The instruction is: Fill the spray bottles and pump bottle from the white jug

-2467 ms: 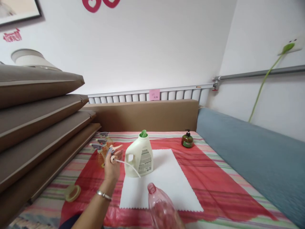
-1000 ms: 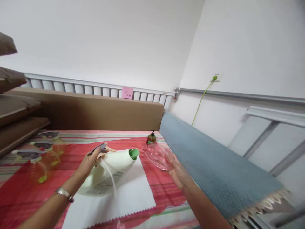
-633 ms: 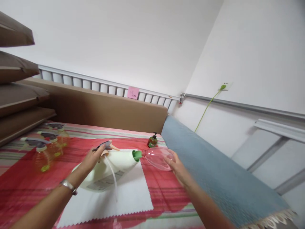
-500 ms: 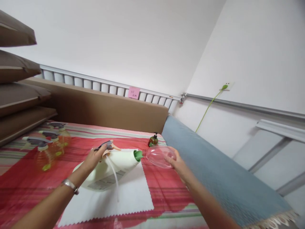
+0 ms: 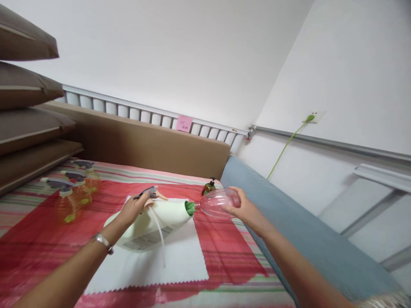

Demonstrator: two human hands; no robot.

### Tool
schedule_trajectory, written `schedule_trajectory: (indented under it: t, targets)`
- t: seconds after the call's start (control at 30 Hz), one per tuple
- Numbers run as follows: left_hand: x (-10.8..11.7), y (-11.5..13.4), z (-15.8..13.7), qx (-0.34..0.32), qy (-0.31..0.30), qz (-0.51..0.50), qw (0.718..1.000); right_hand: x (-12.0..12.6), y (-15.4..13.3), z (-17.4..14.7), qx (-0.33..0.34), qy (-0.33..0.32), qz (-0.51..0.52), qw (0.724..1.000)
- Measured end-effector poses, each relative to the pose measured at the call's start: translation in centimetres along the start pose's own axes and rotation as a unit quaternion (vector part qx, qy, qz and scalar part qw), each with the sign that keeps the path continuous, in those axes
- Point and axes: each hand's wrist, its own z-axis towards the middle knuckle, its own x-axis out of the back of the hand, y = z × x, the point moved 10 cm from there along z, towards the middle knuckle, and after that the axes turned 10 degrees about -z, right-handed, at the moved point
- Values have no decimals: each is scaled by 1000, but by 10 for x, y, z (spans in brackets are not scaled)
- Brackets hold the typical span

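Neck to spout, right there in front of me! The big pale jug (image 5: 146, 229) lay tipped over above the white sheet (image 5: 189, 263), its mouth aimed at the right hand's side, and the green spout (image 5: 190, 208) inside that mouth met the neck of the transparent pink bottle (image 5: 216, 202), so close that I saw no gap. Whether anything ran between them, I couldn't tell.

And the right hand (image 5: 244, 209)! It had the pink bottle by its base, thumb on the near side, fingers wrapped behind, the bottle held nearly level over the red cover (image 5: 231, 261). The left hand (image 5: 135, 208) was busy too: fingers closed round a grey-and-peach spray head (image 5: 150, 194), its thin tube (image 5: 163, 250) dangling down across the jug's side. That same hand sat against the jug's top; its hold on the jug was hidden from me. A silver bracelet (image 5: 103, 243) ringed the left wrist.

Just behind the pink bottle stood a dark pump bottle (image 5: 208, 187), partly covered. Over on the left, three amber spray bottles (image 5: 68, 206) lined up upright near the brown cushions (image 5: 28, 81), and a pink note (image 5: 184, 122) hung on the radiator (image 5: 111, 107) at the back.
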Motion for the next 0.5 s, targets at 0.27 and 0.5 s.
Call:
schedule_trajectory:
  t: [0.27,0.5]
  targets:
    - [-2,5,1,-19,7,24,1000,6,-31,3,45,-22,-111,993]
    - [-3,6,-1,-11,0,22,1000,5,-88,-4,202,-19,-184,962]
